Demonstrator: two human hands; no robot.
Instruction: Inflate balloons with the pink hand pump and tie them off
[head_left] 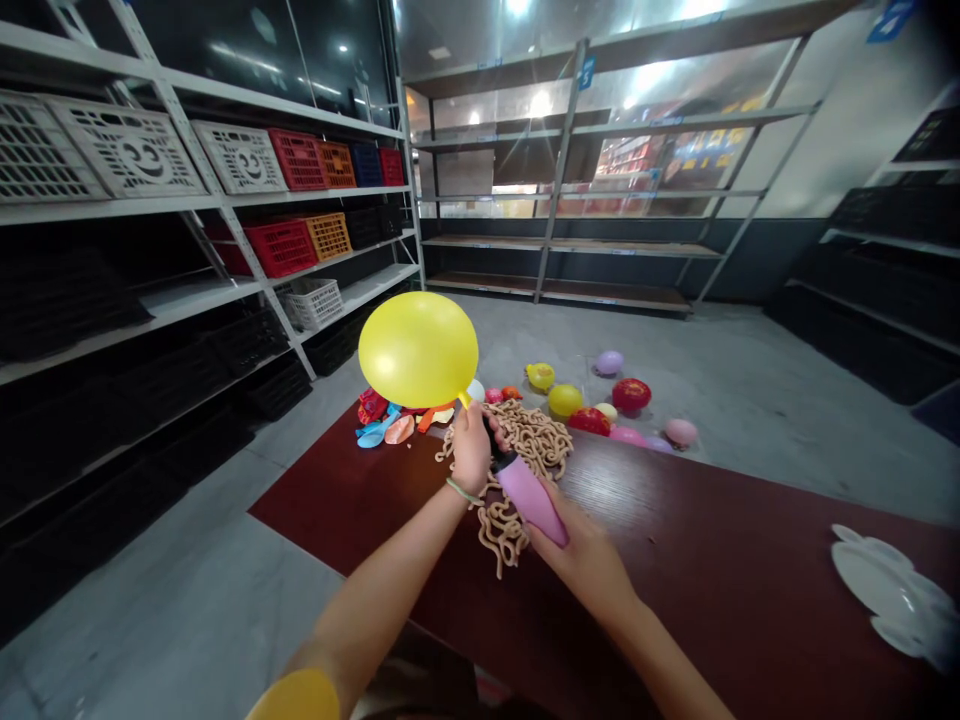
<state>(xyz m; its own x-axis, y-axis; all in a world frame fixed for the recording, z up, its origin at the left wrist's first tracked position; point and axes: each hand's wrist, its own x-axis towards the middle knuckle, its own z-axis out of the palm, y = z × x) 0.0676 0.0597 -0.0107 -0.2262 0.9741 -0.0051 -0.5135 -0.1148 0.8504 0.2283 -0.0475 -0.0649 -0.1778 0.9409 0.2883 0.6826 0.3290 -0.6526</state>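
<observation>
A large inflated yellow balloon rises above the table, its neck pinched in my left hand beside the black end of a pink hand pump. My right hand is wrapped round the pump's pink body. Beneath both hands lies a tangled heap of beige rope-like strands. Uninflated balloons, blue, red and orange among them, are spread on the table's far left part, behind and left of my left hand.
The dark red table bears a white plate-like item at right. Several inflated balloons rest on the floor beyond. Metal shelves with crates stand left; more shelves are behind.
</observation>
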